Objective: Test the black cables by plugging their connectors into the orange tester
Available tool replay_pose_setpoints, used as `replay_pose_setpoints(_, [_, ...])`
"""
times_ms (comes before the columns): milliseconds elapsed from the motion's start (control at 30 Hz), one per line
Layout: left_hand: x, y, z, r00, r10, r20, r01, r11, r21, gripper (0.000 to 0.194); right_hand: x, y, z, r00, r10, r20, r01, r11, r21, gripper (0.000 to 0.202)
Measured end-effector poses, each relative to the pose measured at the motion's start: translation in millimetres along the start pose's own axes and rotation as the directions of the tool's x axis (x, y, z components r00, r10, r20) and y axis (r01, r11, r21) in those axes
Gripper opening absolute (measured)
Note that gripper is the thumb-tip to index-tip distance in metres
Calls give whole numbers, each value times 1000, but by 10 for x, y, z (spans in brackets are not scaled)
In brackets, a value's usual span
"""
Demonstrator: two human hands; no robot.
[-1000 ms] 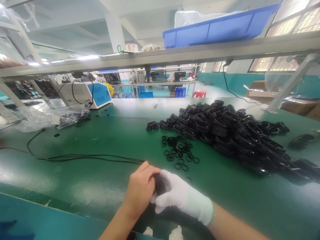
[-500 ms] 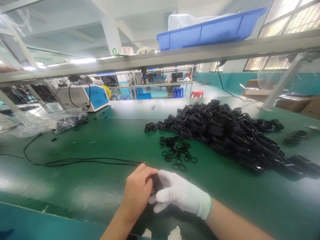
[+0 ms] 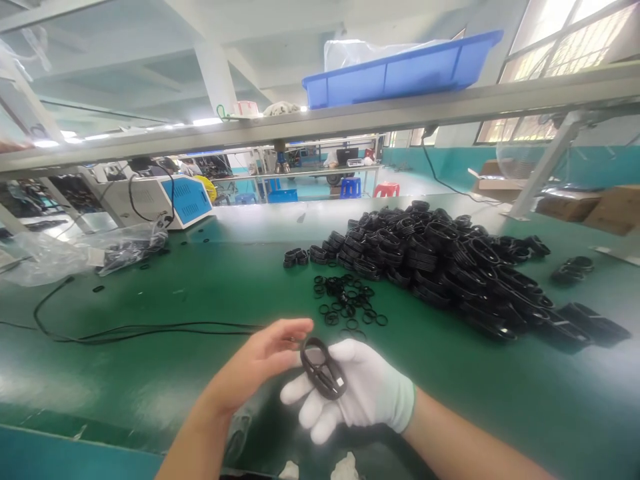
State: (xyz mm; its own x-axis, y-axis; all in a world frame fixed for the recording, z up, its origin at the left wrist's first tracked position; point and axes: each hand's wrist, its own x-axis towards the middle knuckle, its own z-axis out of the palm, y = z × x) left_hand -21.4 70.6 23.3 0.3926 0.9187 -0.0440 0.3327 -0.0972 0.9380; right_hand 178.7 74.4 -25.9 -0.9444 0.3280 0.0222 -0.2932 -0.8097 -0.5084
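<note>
A coiled black cable (image 3: 315, 352) with a small white patch on its end lies across the palm and fingers of my gloved right hand (image 3: 357, 383), which holds it above the table's near edge. My bare left hand (image 3: 267, 350) is at the coil's left side, fingers and thumb apart; whether its thumb touches the coil, I cannot tell. Beyond my hands, small black rings (image 3: 345, 300) lie scattered on the green table (image 3: 225, 280). A big heap of coiled black cables (image 3: 435, 253) stands to their right.
Loose black cable (image 3: 150, 328) stretches over the table's left side. Behind it are a clear plastic bag (image 3: 65, 257) and a white and blue machine (image 3: 170, 200). A blue bin (image 3: 400, 77) sits on the overhead shelf. Cardboard boxes (image 3: 607, 203) are at the right.
My left hand has loosened from the coil and drawn left. My right hand has turned palm up, showing the coil's open loop. The view has shifted slightly.
</note>
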Motion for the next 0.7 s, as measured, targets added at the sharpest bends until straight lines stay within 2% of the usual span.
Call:
replay_pose_setpoints(100, [31, -107, 32, 998, 10, 58, -5, 995, -95, 29, 3, 7, -40, 998, 48, -28, -49, 998, -26, 64])
replay_pose_setpoints(167, [57, -138, 51, 999, -3, 36, 7, 995, -102, 24, 7, 10, -76, 993, -3, -115, -10, 993, -115, 72])
replay_pose_setpoints(233, [74, -128, 56, 1000, -25, 10, 26, 997, -79, 21, 7, 1, -81, 970, -112, -215, 55, 965, -256, 72])
replay_pose_setpoints(300, [75, -99, 55, 999, -50, -20, 49, 998, -40, 20, 2, -17, -36, 933, -207, -295, 70, 907, -415, 59])
replay_pose_setpoints(367, [57, -79, 57, 996, -68, -62, 69, 998, 1, 21, -4, -32, 48, 893, -256, -369, 23, 846, -532, 47])
replay_pose_setpoints(467, [-1, -91, 62, 988, -78, -134, 83, 996, 36, 27, -15, -40, 177, 819, -327, -470, -83, 745, -662, 48])
replay_pose_setpoints(567, [-68, -144, 76, 987, -67, -144, 72, 997, 31, 34, -25, -34, 235, 756, -443, -482, -165, 583, -796, 44])
replay_pose_setpoints(633, [-102, -187, 93, 990, -51, -132, 55, 998, 24, 38, -26, -28, 212, 764, -458, -455, -138, 573, -808, 44])
replay_pose_setpoints(700, [-126, -226, 110, 989, -41, -143, 44, 999, 12, 38, -17, -21, 143, 823, -406, -398, -8, 692, -722, 44])
